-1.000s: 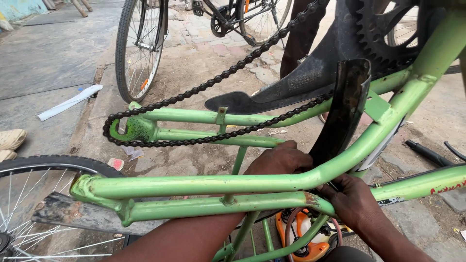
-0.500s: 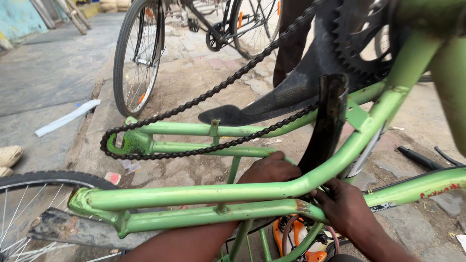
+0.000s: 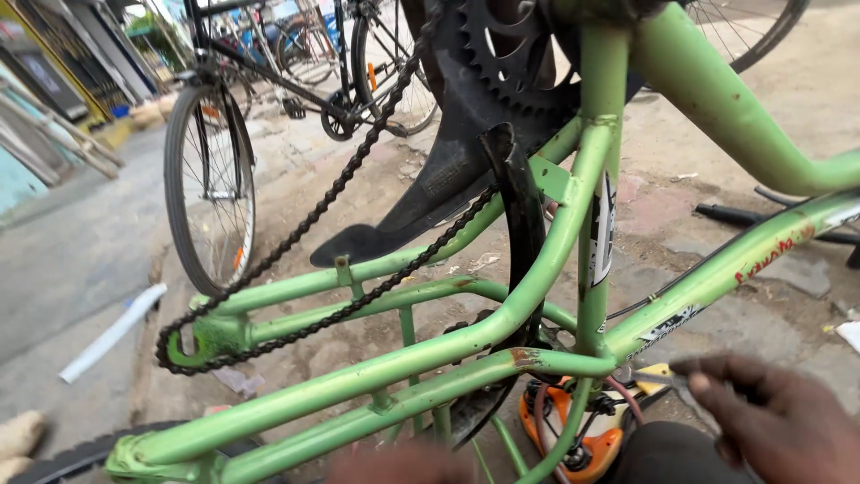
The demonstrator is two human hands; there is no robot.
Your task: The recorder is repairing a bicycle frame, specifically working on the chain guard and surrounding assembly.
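my right hand (image 3: pixel 779 421) at five o'clock, fingers curled, whether pinching anything i cannot tell, nears the upturned green steel bicycle frame (image 3: pixel 573 233); left hand (image 3: pixel 403 466) blurs below. best steady that frame first.

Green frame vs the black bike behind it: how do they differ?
The green frame lies upside down, rear wheel out, its chain hanging slack over the empty dropout. The black bike stands upright with wheels fitted. Both sit on the same dusty pavement.
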